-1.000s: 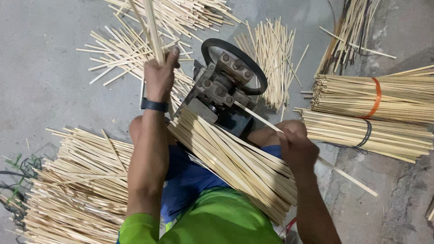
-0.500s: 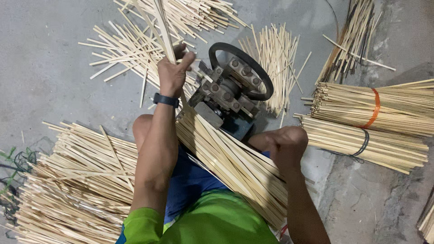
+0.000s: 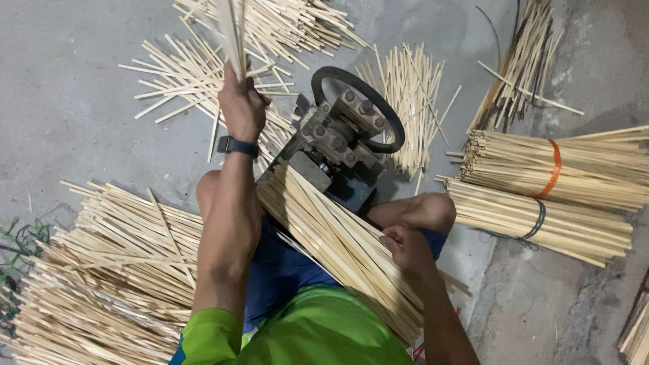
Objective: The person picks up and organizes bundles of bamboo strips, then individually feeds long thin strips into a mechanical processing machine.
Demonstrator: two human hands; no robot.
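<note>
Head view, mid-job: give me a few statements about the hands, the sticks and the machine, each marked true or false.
1. The left hand is raised and grips a few thin bamboo strips. True.
2. The right hand rests on the stack of strips lying across the lap. True.
3. The small machine with the black wheel stands to the person's far left, beside the loose pile. False: it stands straight ahead, between the knees.
4. Both tied bundles at right have orange bands. False: the upper bundle has an orange band, the lower bundle a dark one.
5. A dark watch is on the left wrist. True.
</note>
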